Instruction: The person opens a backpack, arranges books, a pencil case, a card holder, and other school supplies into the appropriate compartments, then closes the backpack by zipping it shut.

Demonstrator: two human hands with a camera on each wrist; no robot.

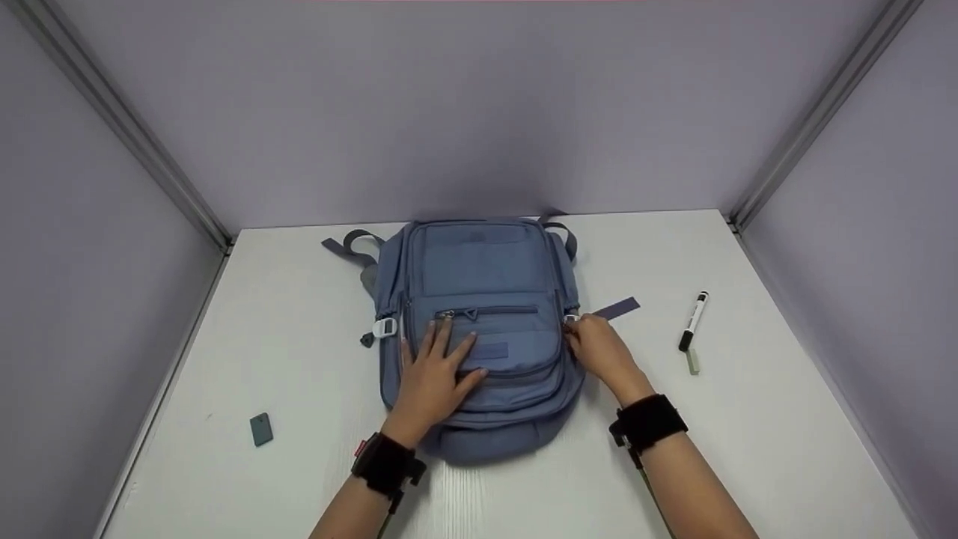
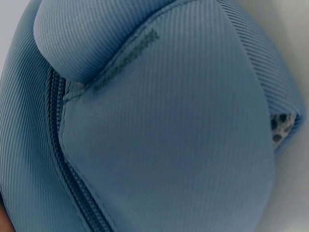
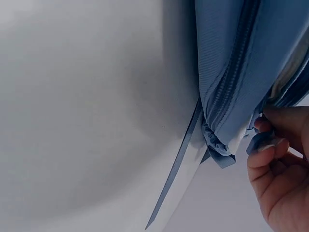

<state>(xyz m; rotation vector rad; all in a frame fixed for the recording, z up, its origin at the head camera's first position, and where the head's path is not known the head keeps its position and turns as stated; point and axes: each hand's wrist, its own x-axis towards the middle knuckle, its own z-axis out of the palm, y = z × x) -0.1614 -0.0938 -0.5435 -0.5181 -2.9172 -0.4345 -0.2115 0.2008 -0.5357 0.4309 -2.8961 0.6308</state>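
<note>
A blue backpack point(image 1: 486, 262) lies on its back on the white table, front pocket up. Fingers spread, my left hand point(image 1: 434, 378) rests on the front below the pocket zipper point(image 1: 501, 309). At the bag's right side my right hand point(image 1: 599, 346) pinches a small blue zipper pull point(image 3: 260, 141) between thumb and fingers, beside an opened zipper edge point(image 3: 294, 82). The left wrist view is filled by the bag's lower fabric point(image 2: 169, 121), with a zipper line point(image 2: 72, 169) running down it and only a bit of finger at the lower left corner.
A white and black marker point(image 1: 694, 322) lies at the right by a small pale green piece point(image 1: 693, 362). At the left lies a small dark teal rectangular object point(image 1: 261, 429). Straps point(image 1: 617, 308) stick out from the bag, with a white buckle point(image 1: 385, 328) on its left. Grey walls point(image 1: 479, 105) surround the table.
</note>
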